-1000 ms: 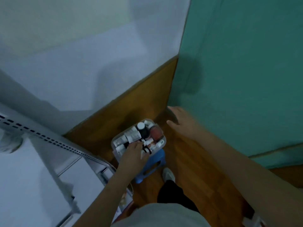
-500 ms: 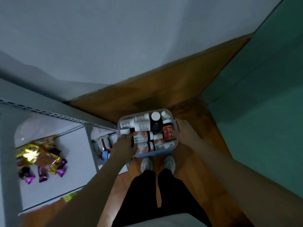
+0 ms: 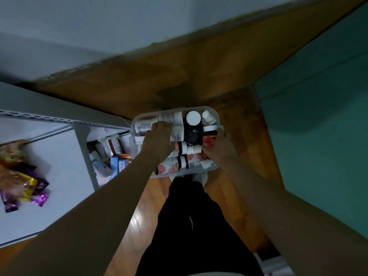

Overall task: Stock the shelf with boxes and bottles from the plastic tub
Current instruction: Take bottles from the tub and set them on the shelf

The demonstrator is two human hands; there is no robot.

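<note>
A clear plastic tub point(image 3: 211, 110) stands on the floor in front of my feet, packed with several bottles lying and standing. My left hand point(image 3: 158, 139) reaches in from the left, its fingers curled over a white bottle point(image 3: 175, 118) at the tub's far side. My right hand point(image 3: 220, 149) is at the tub's right side, thumb and fingers round the near end of a red-labelled bottle point(image 3: 209, 138). A dark bottle with a white cap point(image 3: 193, 118) stands between the hands. The grey metal shelf point(image 3: 59, 154) is to the left.
Foil snack packets point(image 3: 22, 184) lie on the shelf's upper board. Boxes and packs point(image 3: 111, 156) fill the lower level beside the tub. A teal wall point(image 3: 318, 116) rises on the right, a pale wall behind. My dark-trousered legs point(image 3: 189, 216) stand on the wooden floor.
The view has tilted down over the tub. My left hand slid further across the bottles to the far white one. My right hand came from near the teal wall to the tub's right side.
</note>
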